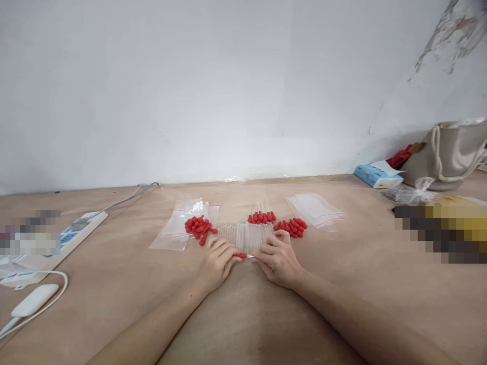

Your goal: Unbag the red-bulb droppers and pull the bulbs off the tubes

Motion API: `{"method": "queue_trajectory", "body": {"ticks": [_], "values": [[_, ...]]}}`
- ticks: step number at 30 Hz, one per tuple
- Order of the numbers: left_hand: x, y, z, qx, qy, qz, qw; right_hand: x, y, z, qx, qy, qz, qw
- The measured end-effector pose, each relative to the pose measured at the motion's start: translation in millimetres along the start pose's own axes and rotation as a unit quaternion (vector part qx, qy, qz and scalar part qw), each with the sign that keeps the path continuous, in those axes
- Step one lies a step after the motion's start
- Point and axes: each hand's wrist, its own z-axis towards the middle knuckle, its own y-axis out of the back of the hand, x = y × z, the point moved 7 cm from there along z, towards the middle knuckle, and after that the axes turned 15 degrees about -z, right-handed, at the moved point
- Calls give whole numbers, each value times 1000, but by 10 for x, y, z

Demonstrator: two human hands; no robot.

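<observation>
My left hand (pixel 218 262) pinches a red rubber dropper bulb (pixel 239 255) low in front of the tubes. From the right, my right hand (pixel 280 259) grips a clear glass dropper tube (pixel 250 256), its end meeting the bulb's mouth. How far the tube sits inside cannot be made out. Just beyond my fingers lies a row of loose glass tubes (pixel 249 235). Behind that row are several droppers with red bulbs (pixel 262 217) on their near ends. Loose red bulbs form a left pile (pixel 198 225) and a right pile (pixel 294 228).
Clear plastic bags lie on the left (pixel 167 233) and right (pixel 319 212) of the brown table. A power strip (pixel 81 233) and white charger (pixel 36 299) with cables occupy the left. At the far right are a tissue pack (pixel 376 175), a tote bag (pixel 445 157) and crumpled plastic (pixel 411 193).
</observation>
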Motion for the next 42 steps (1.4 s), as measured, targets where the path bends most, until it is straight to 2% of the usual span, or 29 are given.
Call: {"method": "queue_trajectory", "body": {"ticks": [13, 19, 22, 24, 28, 31, 37, 39, 42], "values": [[-20, 12, -15, 16, 3, -8, 1000, 41, 90, -51, -62, 56, -50, 995], [5, -2, -30, -11, 16, -46, 999, 30, 135, -40, -63, 71, -52, 994], [83, 62, -35, -49, 43, -78, 995, -53, 154, -40, -67, 60, -63, 994], [168, 178, -36, -97, 72, -77, 990, -163, 158, -36, -68, 31, -80, 994], [336, 509, -16, -198, 118, -41, 972, -398, 134, -26, -56, -75, -75, 993], [567, 772, 3, -256, 188, -5, 948, -443, 96, -3, -38, -125, -45, 990], [1299, 1057, 31, -245, 360, -46, 899, -359, 40, 185, -21, -143, -16, 989], [1469, 1108, 13, -253, 394, -42, 882, -285, 0, 278, -22, -123, -31, 992], [1617, 1067, -15, -237, 417, -56, 875, -156, -105, 397, -7, -101, -76, 992]]}}
